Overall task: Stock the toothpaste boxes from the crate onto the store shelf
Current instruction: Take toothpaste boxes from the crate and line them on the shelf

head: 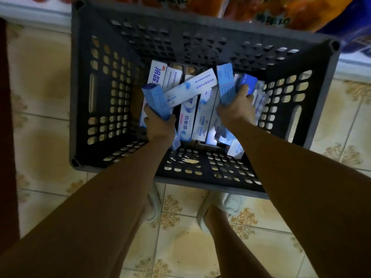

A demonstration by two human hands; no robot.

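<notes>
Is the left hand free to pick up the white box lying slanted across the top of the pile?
Probably not as it stands. The left hand already grips a blue box. The slanted white box lies uncovered on top of the pile, right beside that hand, so only the full grip stands in the way.

Floor point(46, 125): glossy cream tiles with ornate gold corner motifs, thin grout lines. Dark grey perforated plastic crate point(104, 93) sits directly on it, far edge near the white shelf base point(36, 15). Two pale slippers point(224, 205) stand on the tiles just beside the crate's near wall. Dark red strip point(8, 137) along left edge.
</notes>
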